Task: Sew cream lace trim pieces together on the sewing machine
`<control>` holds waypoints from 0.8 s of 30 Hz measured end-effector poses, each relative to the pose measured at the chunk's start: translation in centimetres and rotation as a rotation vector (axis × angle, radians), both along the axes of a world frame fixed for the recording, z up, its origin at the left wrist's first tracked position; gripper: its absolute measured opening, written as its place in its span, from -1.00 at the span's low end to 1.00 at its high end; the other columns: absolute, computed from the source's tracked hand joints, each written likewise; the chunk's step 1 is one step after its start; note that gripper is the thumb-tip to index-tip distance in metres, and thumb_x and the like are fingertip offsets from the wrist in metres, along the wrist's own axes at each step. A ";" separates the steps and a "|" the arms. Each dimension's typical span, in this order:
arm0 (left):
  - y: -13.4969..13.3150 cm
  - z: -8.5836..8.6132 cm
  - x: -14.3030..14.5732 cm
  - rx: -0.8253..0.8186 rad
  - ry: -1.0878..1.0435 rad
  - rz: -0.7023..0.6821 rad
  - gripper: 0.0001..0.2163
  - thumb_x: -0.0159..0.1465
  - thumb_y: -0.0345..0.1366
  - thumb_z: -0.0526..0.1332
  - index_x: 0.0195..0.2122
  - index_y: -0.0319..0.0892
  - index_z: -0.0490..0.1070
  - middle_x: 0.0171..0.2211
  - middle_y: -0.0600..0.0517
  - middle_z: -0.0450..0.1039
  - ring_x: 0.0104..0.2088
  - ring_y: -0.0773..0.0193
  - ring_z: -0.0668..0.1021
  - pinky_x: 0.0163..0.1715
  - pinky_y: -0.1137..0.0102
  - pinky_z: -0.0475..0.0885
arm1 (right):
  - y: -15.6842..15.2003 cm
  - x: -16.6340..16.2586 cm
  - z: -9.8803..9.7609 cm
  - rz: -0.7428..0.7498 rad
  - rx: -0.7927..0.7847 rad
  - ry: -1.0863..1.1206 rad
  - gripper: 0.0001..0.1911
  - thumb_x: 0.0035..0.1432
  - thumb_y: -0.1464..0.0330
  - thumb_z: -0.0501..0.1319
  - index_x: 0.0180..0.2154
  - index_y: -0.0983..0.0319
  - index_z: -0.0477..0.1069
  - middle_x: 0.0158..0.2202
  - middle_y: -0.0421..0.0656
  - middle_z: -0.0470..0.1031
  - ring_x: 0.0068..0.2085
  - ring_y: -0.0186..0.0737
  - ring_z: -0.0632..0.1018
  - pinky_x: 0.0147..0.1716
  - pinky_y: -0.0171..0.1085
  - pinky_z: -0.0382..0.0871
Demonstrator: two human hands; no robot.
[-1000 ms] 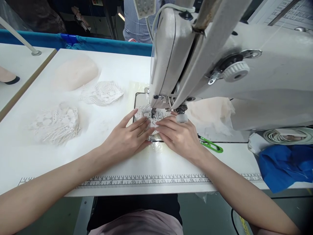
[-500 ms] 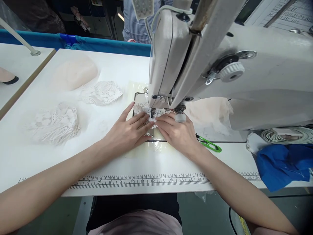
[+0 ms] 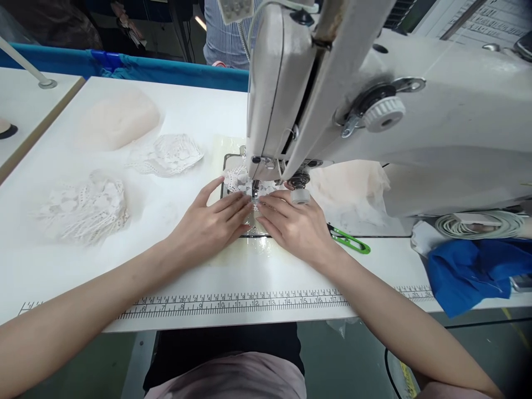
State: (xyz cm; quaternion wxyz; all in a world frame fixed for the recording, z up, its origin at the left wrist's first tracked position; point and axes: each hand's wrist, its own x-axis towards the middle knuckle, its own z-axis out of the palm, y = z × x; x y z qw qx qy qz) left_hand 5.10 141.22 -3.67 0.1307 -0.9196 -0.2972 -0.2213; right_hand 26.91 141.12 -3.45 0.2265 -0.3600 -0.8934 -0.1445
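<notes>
A piece of white lace [image 3: 236, 180] lies under the presser foot [image 3: 255, 188] of a sewing machine [image 3: 270, 94]. My left hand [image 3: 211, 220] rests on the left part of the lace, fingers stretched out and thumb spread away. From the other side my right hand [image 3: 293, 221] lies on the lace, its fingers extended flat toward the needle area. The fingertips of both hands are close together just in front of the foot, pressing the lace down. The machine head partly hides the lace behind the foot and some of my right fingers.
Left on the table are two more white lace pieces [image 3: 89, 208] [image 3: 166, 154] and pale beige fabric [image 3: 118, 119]. Green thread snips [image 3: 351, 242] lie beside my right wrist. Further right are blue cloth [image 3: 469, 271] and coiled cord [image 3: 477, 224]. A printed ruler [image 3: 236, 303] runs along the front edge.
The lace has shifted away from me under the foot, with less of it showing in front. My hands stay beside the foot. The whole view has shifted slightly.
</notes>
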 end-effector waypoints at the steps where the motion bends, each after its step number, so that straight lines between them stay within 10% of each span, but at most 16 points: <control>1: 0.0 0.0 0.0 -0.002 0.001 -0.001 -0.74 0.40 -0.31 0.13 0.06 -0.23 0.44 0.00 -0.08 0.54 0.04 0.14 0.57 0.31 -0.05 0.18 | 0.0 0.0 0.0 -0.002 -0.001 -0.004 -0.73 0.35 0.32 0.11 -0.12 0.28 0.55 -0.12 -0.14 0.63 -0.16 -0.19 0.58 0.10 -0.09 0.32; 24: 0.9 0.1 0.1 -0.111 -0.024 0.033 -0.67 0.41 -0.17 0.09 0.05 -0.25 0.47 0.02 -0.14 0.52 0.05 0.06 0.56 0.30 -0.16 0.14 | 0.9 0.1 -0.2 -0.052 0.023 -0.040 -0.73 0.36 0.30 0.11 -0.11 0.25 0.56 -0.12 -0.13 0.63 -0.08 -0.16 0.56 0.12 -0.11 0.30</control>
